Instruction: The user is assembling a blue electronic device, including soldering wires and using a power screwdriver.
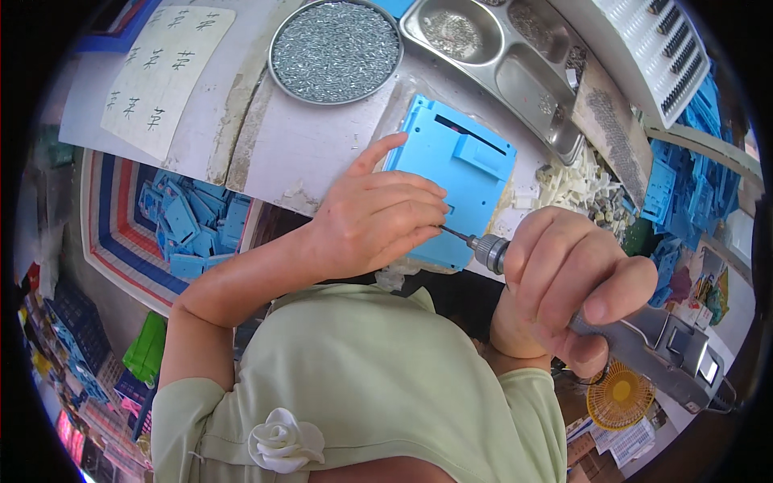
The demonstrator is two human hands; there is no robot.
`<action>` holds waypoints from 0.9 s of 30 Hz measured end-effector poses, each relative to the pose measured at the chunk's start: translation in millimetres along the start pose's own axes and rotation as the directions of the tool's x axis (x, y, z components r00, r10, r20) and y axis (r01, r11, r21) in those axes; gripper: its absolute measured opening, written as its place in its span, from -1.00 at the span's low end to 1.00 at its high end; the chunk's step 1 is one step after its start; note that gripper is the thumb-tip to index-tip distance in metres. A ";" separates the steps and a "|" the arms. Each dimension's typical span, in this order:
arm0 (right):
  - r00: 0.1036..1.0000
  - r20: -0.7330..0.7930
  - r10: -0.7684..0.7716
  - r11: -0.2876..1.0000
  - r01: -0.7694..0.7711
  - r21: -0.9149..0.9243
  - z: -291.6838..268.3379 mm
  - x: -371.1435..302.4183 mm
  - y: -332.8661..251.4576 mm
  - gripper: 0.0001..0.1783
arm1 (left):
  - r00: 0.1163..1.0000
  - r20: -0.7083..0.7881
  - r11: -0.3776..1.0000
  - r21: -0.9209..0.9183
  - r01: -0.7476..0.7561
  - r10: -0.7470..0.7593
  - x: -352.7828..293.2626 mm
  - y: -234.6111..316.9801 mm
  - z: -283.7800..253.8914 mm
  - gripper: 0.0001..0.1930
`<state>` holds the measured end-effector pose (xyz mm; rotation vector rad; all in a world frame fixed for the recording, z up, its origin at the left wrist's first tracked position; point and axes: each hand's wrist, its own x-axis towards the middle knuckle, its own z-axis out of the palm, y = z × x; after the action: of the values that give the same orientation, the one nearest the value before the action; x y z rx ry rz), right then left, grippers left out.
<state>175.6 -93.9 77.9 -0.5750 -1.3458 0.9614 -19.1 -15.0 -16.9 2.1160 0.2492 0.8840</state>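
Head view: our left hand (378,213), thumb spread, fingers together, apparently steadies the blue panel (467,189) beneath them; our right hand (568,282) curls fingers round the screwdriver (636,344), its bit (456,234) near left fingertips.

White counter (282,153) with worn, chipped edges, grey floor (117,294) at left, dark blue crates (78,319), round yellow basket (620,393) at lower right, bright pink glow (71,439) at lower left
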 end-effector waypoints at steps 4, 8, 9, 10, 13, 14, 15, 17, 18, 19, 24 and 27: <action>1.000 0.024 0.001 0.998 -0.003 0.062 -0.1 6.0 7.8 -0.64 | 1.000 -0.008 1.000 -0.018 0.026 -0.026 -2.3 -3.5 -4.0 -0.83; 1.000 0.013 0.016 0.997 -0.017 0.081 0.0 12.9 9.0 -0.63 | 0.999 -0.031 1.000 -0.018 0.018 -0.019 -0.2 -4.0 -8.8 -0.81; 1.000 0.011 0.012 0.997 -0.012 0.073 -1.0 15.3 9.4 -0.63 | 0.999 -0.035 0.998 -0.047 0.031 -0.033 -1.3 -5.5 -7.4 -0.81; 1.000 0.014 -0.008 0.998 0.007 0.060 -3.8 20.1 10.5 -0.63 | 0.998 -0.039 0.996 -0.075 0.045 -0.048 -0.4 -6.4 -7.6 -0.80; 0.997 -0.071 -0.038 0.998 0.034 -0.059 -11.5 37.1 17.0 -0.70 | 0.993 -0.114 0.964 0.259 0.056 -0.027 9.5 -12.0 -31.7 -0.81; 0.995 -0.093 -0.040 0.996 0.032 -0.085 -15.0 42.4 23.8 -0.72 | 0.997 -0.080 0.972 0.234 0.037 -0.019 8.0 -12.8 -28.1 -0.82; 0.993 -0.113 -0.040 0.994 0.028 -0.109 -17.8 49.5 30.9 -0.73 | 0.999 -0.048 0.978 0.206 0.021 -0.011 4.8 -12.8 -21.3 -0.82; 0.993 -0.119 -0.026 0.994 0.013 -0.107 -21.0 58.2 52.3 -0.72 | 1.000 -0.004 0.981 0.192 0.004 -0.004 -1.3 -14.1 -11.8 -0.84; 0.992 -0.122 -0.016 0.995 0.004 -0.100 -20.8 60.6 61.4 -0.72 | 1.000 0.004 0.977 0.211 0.011 -0.012 -4.6 -14.3 -9.7 -0.85; 0.992 -0.128 -0.004 0.996 -0.007 -0.090 -19.6 59.7 68.1 -0.71 | 1.000 0.012 0.973 0.229 0.016 -0.019 -6.5 -14.6 -8.8 -0.86; 0.987 -0.155 -0.048 0.999 0.050 0.007 -20.5 62.3 91.8 -0.71 | 1.000 -0.020 0.967 0.254 0.026 -0.021 -7.0 -15.6 -7.5 -0.87; 0.986 -0.166 0.003 1.000 0.000 0.019 -15.4 66.4 91.8 -0.71 | 0.999 -0.037 0.969 0.244 0.031 -0.023 -6.0 -14.4 -7.7 -0.86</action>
<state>164.8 11.9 36.0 -0.6283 -1.1866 0.9061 -27.0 -3.6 -27.5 2.3200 0.4224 0.9123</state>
